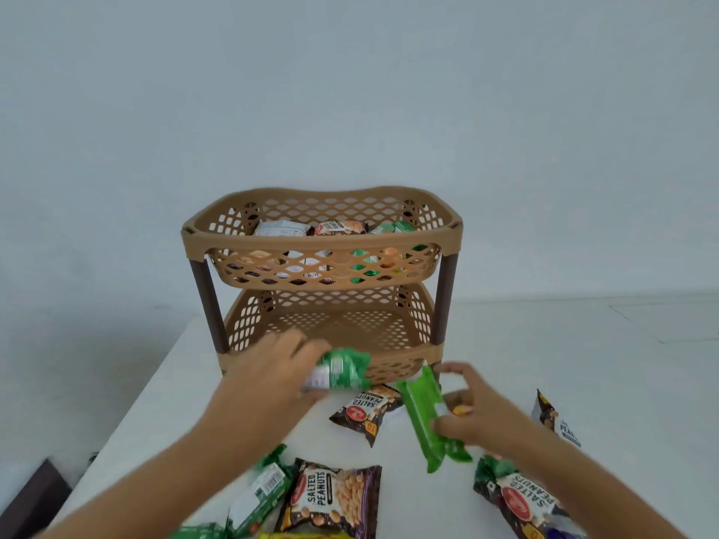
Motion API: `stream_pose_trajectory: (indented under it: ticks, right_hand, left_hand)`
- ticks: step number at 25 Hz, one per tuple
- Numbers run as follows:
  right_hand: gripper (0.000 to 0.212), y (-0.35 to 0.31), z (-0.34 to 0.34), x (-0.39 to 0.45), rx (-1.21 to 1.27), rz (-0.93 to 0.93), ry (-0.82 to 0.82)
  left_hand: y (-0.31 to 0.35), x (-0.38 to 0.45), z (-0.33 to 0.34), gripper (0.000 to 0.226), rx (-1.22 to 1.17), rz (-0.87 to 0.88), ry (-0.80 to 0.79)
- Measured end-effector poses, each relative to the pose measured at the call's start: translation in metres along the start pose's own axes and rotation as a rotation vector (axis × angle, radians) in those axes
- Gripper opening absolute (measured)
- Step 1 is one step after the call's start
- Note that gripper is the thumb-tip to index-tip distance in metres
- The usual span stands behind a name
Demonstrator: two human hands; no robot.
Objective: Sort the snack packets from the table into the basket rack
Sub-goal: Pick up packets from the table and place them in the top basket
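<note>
Nearest us, salted-peanut packets (331, 496) crowded the white table's (155, 402) front edge — bare room lay left. Our right hand (472, 416) pinched a green packet (430, 420); our left hand (272, 373) gripped another green packet (340, 369) at the basket rack's (323, 243) empty lower tier — top tier loaded.

Motion is blurring the left hand (272, 367) and the green packet (342, 369) in its grip, so its print is not readable. The lattice wall of the top basket (323, 262) is partly hiding the packets inside. The bottom edge is cutting off a peanut packet (330, 499) and both forearms.
</note>
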State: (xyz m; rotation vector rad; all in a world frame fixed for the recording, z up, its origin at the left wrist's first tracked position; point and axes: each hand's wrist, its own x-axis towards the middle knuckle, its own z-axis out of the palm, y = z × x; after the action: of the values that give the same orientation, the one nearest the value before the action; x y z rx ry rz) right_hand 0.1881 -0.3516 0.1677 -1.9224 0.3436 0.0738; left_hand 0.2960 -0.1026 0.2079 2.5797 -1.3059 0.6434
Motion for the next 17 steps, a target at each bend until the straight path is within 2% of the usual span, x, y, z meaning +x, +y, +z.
stream_pose_trajectory:
  ticks: [2, 5, 8, 12, 17]
  right_hand:
    - [0.065, -0.048, -0.027, -0.012, -0.024, -0.173, 0.023]
    - [0.065, -0.119, -0.059, -0.011, -0.038, -0.381, 0.166]
    - [0.061, -0.17, -0.078, 0.014, -0.045, -0.465, 0.277]
    - [0.063, -0.207, -0.086, 0.067, -0.071, -0.415, 0.263]
    - [0.072, -0.231, -0.088, 0.142, -0.392, -0.393, 0.268]
  left_hand:
    - [-0.016, 0.031, -0.036, 0.047, 0.013, 0.066, 0.202]
    - [-0.04, 0.093, -0.068, 0.046, -0.014, -0.054, 0.28]
    - [-0.06, 0.15, -0.063, 0.041, -0.102, -0.226, 0.176]
    - [-0.066, 0.204, -0.029, 0.033, -0.108, -0.38, -0.091]
    - [-0.068, 0.239, -0.001, 0.042, -0.075, -0.486, -0.24]
